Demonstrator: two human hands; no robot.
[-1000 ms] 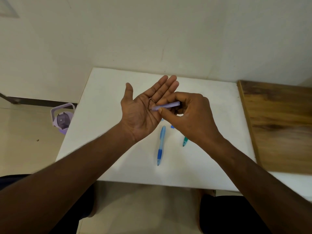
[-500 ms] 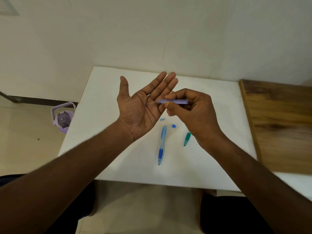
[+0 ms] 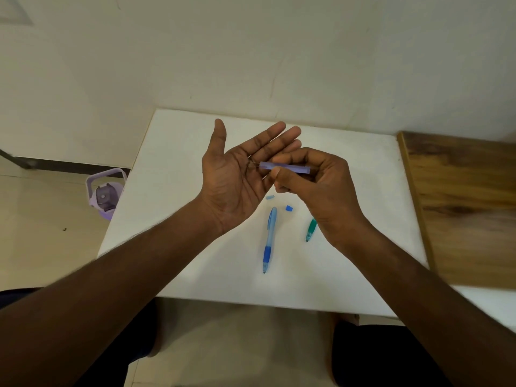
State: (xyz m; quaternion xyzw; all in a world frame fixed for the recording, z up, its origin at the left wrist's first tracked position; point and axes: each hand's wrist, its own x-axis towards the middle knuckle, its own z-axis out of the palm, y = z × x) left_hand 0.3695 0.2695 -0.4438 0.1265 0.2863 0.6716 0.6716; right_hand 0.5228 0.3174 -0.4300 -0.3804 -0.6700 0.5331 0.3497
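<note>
Right hand point(image 3: 321, 188) pinches purple pen barrel point(image 3: 284, 167), now pulled back rightward; thin insert point(image 3: 252, 164) emerging over flat, relaxed left hand point(image 3: 237, 177). Disassembly likely progressing.

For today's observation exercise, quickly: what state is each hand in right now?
Left hand: open, palm up, fingers straight.
Right hand: closed, pinching a purple pen barrel whose end points at the left palm.

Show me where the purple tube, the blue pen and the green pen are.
purple tube point(image 3: 290, 168), head view, middle of the tube.
blue pen point(image 3: 270, 233), head view, its pale barrel.
green pen point(image 3: 311, 227), head view, its green grip.
</note>
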